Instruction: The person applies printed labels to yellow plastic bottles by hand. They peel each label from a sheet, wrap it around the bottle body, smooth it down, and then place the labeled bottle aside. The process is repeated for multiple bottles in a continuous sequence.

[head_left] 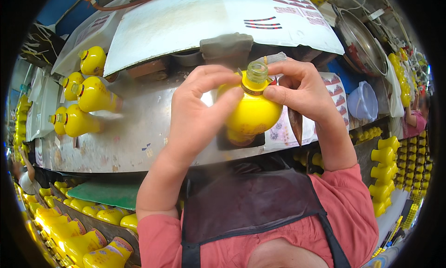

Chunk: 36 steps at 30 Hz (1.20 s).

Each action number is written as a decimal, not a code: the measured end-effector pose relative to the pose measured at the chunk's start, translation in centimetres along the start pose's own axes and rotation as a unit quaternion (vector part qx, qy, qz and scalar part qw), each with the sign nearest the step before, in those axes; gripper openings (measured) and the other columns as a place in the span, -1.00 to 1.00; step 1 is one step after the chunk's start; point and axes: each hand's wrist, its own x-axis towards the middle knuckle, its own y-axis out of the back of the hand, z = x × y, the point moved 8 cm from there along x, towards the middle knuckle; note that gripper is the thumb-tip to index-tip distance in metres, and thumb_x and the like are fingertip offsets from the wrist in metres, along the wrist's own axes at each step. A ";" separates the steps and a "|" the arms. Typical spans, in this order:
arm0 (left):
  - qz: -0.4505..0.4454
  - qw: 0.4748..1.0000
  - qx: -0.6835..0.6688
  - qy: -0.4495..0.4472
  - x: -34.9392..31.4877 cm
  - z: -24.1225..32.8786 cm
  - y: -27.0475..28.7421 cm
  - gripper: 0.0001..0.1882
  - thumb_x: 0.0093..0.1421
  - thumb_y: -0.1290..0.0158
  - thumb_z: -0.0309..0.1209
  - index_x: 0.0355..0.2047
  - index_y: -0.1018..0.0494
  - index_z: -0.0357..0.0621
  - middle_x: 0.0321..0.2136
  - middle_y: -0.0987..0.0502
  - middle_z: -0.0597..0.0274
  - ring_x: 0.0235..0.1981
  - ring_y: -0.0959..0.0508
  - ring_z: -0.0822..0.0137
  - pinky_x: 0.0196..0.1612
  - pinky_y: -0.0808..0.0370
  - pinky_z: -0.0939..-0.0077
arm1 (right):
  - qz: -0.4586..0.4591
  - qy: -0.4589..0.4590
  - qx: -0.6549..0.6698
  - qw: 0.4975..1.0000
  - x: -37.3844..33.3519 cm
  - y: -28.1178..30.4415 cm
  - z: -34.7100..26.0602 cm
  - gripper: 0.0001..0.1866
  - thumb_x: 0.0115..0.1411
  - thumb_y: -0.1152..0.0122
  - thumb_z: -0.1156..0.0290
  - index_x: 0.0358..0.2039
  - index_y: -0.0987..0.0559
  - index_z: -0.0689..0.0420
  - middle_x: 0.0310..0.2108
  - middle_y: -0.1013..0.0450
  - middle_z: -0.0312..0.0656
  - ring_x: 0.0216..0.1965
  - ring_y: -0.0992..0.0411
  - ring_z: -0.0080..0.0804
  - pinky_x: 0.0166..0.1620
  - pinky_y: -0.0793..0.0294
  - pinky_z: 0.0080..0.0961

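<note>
In front of me a glossy yellow bottle (254, 114) stands upright, its clear glass threaded mouth (257, 72) pointing up. A narrow dark patterned band (252, 90) lies around the neck. My left hand (200, 103) is closed on the neck from the left, thumb and fingertips on the band. My right hand (304, 88) pinches at the neck from the other side, its thumb against the band. Whitish wrapping (276, 58) shows at a right fingertip. A brown pointed tool (295, 125) sticks down beneath the right hand; how it is held is hidden.
Several yellow bottles (95, 95) stand at the left of the metal bench (139, 147). Behind is a white board (186, 22) with dark strips (263, 23). Printed decal sheets (337, 94), a pale blue bucket (363, 101) and a metal pan (355, 35) are right. Bottle racks flank me.
</note>
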 end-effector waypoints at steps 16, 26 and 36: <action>-0.205 0.924 -0.282 0.154 1.8 -4.7 -2.9 -0.39 0.13 -0.26 -0.33 0.19 -0.46 -0.30 0.18 -0.44 0.17 0.21 -0.43 0.33 0.30 -0.31 0.41 | -0.018 0.027 -0.026 0.999 0.1 -0.3 0.1 -0.75 0.20 -0.39 0.41 -0.15 -0.55 0.17 -0.58 -0.49 -0.39 -0.67 -0.36 -0.80 -0.61 -0.28 -0.79; -0.023 0.996 0.085 -0.035 2.1 3.1 -1.9 -0.62 0.07 -0.38 -0.45 -0.08 -0.62 -0.25 -0.20 -0.62 0.32 -0.13 -0.49 0.46 0.07 -0.40 0.52 | 0.042 0.091 -0.033 0.994 -1.2 -0.4 -0.2 -0.82 0.27 -0.36 0.38 -0.27 -0.56 0.19 -0.54 -0.47 -0.41 -0.58 -0.33 -0.86 -0.55 -0.21 -0.77; -0.034 0.998 -0.055 0.019 1.0 3.6 -2.3 -0.71 0.09 -0.31 -0.53 -0.15 -0.60 -0.30 -0.24 -0.62 0.29 -0.20 -0.51 0.50 -0.06 -0.48 0.55 | 0.117 0.198 -0.092 0.969 -3.5 0.0 -1.4 -0.85 0.23 -0.36 0.44 -0.36 -0.62 0.26 -0.44 -0.48 -0.30 -0.61 -0.36 -0.76 -0.54 -0.27 -0.71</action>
